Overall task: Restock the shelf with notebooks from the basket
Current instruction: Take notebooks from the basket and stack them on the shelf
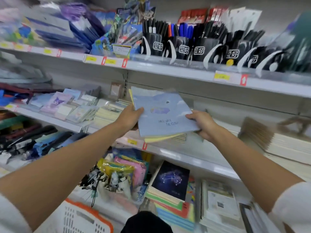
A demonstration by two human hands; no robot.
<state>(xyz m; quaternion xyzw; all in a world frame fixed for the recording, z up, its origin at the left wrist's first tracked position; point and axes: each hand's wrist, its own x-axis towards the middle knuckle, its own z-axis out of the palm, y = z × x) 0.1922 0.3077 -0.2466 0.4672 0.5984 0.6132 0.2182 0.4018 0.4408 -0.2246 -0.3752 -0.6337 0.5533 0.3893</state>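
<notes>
A thin stack of notebooks, pale blue cover on top and a yellow one beneath, is held flat in front of the middle shelf. My left hand grips its left edge, thumb on the cover. My right hand grips its right edge. The white basket with an orange rim sits at the bottom left, below my left arm; its contents are not visible.
Small notebooks and card packs fill the middle shelf to the left; cream notebook stacks lie to the right. Black pen holders line the top shelf. The lower shelf holds a dark starry notebook stack and coloured pouches.
</notes>
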